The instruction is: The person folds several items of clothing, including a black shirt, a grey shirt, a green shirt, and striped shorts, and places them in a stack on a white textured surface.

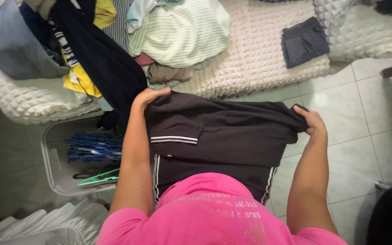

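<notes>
Left hand and right hand each clenched on the dark shirt, stretched between them. Basket below-left of left hand holds blue and green hangers.

Both forearms extend forward, bare; left hand curls closed at upper left; right hand pinches closed, wrist bent, well apart.
</notes>
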